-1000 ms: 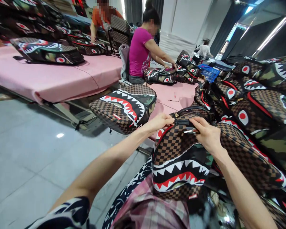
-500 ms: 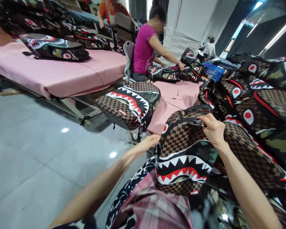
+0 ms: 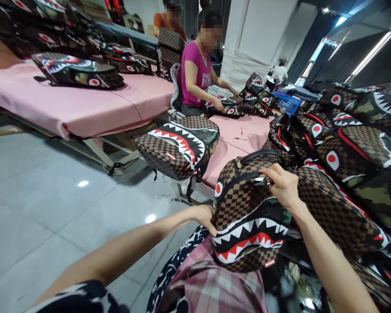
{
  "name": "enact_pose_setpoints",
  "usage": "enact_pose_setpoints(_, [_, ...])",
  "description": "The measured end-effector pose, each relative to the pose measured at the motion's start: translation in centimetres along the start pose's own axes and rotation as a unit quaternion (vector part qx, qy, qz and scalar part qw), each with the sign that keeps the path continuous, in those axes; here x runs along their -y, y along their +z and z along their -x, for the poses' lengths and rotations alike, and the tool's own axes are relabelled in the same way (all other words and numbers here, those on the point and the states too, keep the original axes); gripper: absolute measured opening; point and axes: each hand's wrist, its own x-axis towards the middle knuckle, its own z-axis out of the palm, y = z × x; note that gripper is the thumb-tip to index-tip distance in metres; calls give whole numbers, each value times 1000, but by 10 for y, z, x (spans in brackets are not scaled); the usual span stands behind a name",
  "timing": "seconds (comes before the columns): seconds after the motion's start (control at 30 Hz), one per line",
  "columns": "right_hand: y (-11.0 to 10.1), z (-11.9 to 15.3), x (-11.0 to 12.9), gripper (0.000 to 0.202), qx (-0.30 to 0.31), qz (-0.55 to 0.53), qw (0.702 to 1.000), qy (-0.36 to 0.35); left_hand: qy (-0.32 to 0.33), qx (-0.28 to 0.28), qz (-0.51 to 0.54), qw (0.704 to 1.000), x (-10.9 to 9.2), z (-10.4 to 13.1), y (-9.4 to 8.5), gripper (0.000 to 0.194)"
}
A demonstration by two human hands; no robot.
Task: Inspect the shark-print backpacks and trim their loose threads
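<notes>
A brown-and-black checkered backpack with a shark-mouth print stands tilted on my lap. My left hand grips its left side, thumb on the front near the teeth and fingers hidden behind the edge. My right hand is closed at the top front edge, pinching what looks like the zipper pull, a small shiny metal piece partly covered by the fingers. Above this spot arches the black carry handle. Another shark-print backpack lies at the near end of the pink table, left of the one I hold.
Several similar backpacks are heaped at my right. Across the pink-covered table, a co-worker handles a backpack. Pens lie on the cloth, and a blue basket is farther back. Another pink table holds more bags.
My left hand has slid down the backpack's side, its thumb now on the front. My right hand stays at the top edge. The co-worker's arms have shifted, and the view has tilted slightly.
</notes>
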Motion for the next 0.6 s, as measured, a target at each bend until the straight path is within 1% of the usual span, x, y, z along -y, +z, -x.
enact_pose_setpoints(0.07, [-5, 8, 5, 26, -7, -4, 1000, -14, -1, 14, 31, 999, -2, 3, 8, 45])
enact_pose_setpoints(0.1, [-8, 12, 6, 24, -14, -7, 1000, -14, -8, 13, 36, 999, -3, 5, 11, 42])
enact_pose_setpoints(0.2, [-14, 22, -1, 18, -45, -25, 999, 0, -20, -23, 11, 999, -10, 14, 16, 22])
enact_pose_setpoints(0.27, [-18, 27, -7, 16, -62, -37, 997, 10, -12, -44, -10, 999, -17, 20, 16, 15])
enact_pose_setpoints(0.37, [-22, 32, -11, 15, -75, -45, 996, 9, -20, -85, -54, 995, -30, 27, 20, 19])
enact_pose_setpoints(0.47, [-21, 33, -10, 14, -89, -50, 995, -2, -68, -119, -139, 981, -42, 32, 29, 21])
enact_pose_setpoints(0.53, [-20, 33, -9, 14, -97, -55, 994, -7, -104, -122, -186, 969, -49, 33, 32, 23])
enact_pose_setpoints(0.6, [-19, 33, -9, 14, -95, -56, 994, -7, -133, -111, -180, 968, -57, 33, 26, 22])
